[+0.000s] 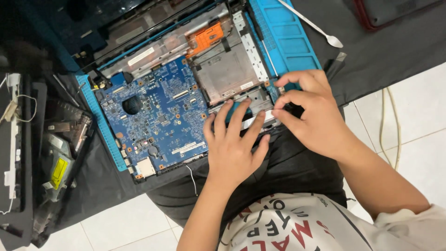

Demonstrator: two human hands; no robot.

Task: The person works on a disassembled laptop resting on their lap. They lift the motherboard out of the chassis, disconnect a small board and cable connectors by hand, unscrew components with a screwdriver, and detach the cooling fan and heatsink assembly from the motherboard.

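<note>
One head camera looks steeply down from above the person's lap, close in. It faces the opened laptop [186, 88] on a blue mat [288, 42], both hands low in the middle, tiled floor [409, 111] at the right.

we see even, soft indoor light from above, bright on the floor tiles [418, 121] and the hands. the top left corner falls into deep shadow. mild glare sits on the metal spudger [316, 25]. the board [153, 116] is sharp; the shirt [288, 227] near us blurs slightly.
</note>
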